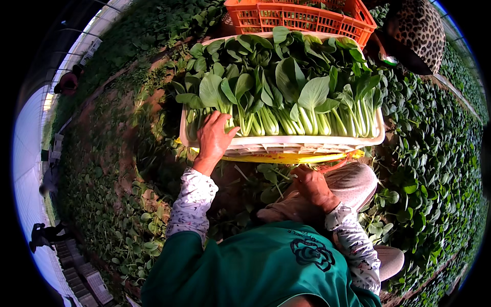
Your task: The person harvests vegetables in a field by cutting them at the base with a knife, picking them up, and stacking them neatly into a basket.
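Note:
A white plastic crate (307, 141) stands before me, packed with rows of green bok choy (268, 119), the pale stalks towards me and the leaves away. My left hand (216, 134) rests at the crate's near left part, fingers against the bok choy stalks and thumb apart; whether it grips one is hard to tell. My right hand (315, 186) is below the crate's near edge, above my knee, with the fingers curled; what lies inside them is hidden. A yellow strip of plastic (284, 158) shows under the crate's near side.
Behind the white crate is an orange plastic crate (307, 15). A person in leopard print (420, 32) is close at the top right. Leafy plants (425, 184) grow at the right, with loose leaves on the soil at the left. Other people and stacked crates (94, 284) are at the far left.

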`<state>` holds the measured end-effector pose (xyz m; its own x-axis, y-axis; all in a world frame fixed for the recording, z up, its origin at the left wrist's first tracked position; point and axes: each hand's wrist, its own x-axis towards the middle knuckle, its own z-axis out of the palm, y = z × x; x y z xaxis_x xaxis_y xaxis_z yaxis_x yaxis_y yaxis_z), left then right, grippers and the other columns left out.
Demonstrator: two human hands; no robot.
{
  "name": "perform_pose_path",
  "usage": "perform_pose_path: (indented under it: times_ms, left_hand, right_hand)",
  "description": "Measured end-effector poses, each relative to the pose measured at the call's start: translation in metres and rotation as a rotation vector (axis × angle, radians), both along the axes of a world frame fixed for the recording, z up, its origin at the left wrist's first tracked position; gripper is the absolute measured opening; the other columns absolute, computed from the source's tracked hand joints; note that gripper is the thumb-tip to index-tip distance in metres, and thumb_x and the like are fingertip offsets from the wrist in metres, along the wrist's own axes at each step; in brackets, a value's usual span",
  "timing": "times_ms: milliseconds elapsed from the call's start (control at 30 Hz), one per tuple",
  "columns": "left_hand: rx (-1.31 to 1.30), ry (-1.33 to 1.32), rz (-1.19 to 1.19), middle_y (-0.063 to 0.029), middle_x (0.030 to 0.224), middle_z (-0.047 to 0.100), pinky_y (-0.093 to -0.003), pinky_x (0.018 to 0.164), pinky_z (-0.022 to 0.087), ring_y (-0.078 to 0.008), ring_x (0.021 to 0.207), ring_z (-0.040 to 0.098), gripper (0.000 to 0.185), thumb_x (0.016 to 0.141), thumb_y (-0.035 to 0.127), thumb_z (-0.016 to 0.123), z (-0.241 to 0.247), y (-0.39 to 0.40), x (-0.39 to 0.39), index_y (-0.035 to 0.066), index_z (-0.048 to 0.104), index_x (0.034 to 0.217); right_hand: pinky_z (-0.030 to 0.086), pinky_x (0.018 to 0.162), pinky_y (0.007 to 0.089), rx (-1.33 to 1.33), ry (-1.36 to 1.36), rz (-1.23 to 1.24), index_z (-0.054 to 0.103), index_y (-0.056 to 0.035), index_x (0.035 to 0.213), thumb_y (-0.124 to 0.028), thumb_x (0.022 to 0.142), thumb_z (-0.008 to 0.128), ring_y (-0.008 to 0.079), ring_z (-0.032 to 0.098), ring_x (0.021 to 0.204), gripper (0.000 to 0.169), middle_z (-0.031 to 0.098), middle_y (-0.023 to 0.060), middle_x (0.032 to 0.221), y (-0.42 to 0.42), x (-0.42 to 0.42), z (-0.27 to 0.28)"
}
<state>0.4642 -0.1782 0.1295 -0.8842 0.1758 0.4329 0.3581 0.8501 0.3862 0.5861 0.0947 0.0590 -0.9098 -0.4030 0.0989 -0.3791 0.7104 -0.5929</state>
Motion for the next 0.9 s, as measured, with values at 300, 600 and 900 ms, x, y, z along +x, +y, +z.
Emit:
perform_pose_path:
  times_ms: [300, 600, 900]
  left_hand:
    - [0.258, -0.165, -0.022, -0.0055, 0.070, 0.054, -0.0259, 0.052, 0.041, -0.0132, 0.054, 0.051, 0.017, 0.075, 0.007, 0.069, -0.006, 0.004, -0.004, 0.002, 0.063, 0.090]
    - [0.076, -0.257, -0.227, -0.0140, 0.093, 0.062, -0.0347, 0.074, 0.047, -0.0280, 0.085, 0.058, 0.026, 0.085, 0.011, 0.055, -0.014, 0.036, 0.010, 0.005, 0.060, 0.109]
    - [0.299, -0.130, 0.022, -0.0079, 0.066, 0.060, -0.0241, 0.049, 0.041, -0.0118, 0.050, 0.051, 0.012, 0.078, 0.003, 0.066, -0.010, 0.024, -0.013, 0.001, 0.061, 0.088]
  right_hand:
    - [0.050, 0.063, 0.0401, -0.082, -0.061, -0.048, 0.058, -0.0076, 0.093, -0.015, 0.080, 0.057, 0.0336, 0.061, 0.075, 0.014, 0.062, 0.0140, 0.088, -0.001, -0.002, 0.019]
    - [0.051, 0.062, 0.0398, -0.176, 0.070, -0.049, 0.058, -0.0054, 0.096, -0.010, 0.080, 0.059, 0.0327, 0.061, 0.074, 0.017, 0.061, 0.0121, 0.088, -0.018, -0.016, 0.026]
    - [0.050, 0.057, 0.0377, -0.149, 0.073, -0.064, 0.058, -0.0079, 0.095, -0.008, 0.078, 0.064, 0.0323, 0.061, 0.069, 0.018, 0.060, 0.0096, 0.087, -0.042, -0.029, 0.030]
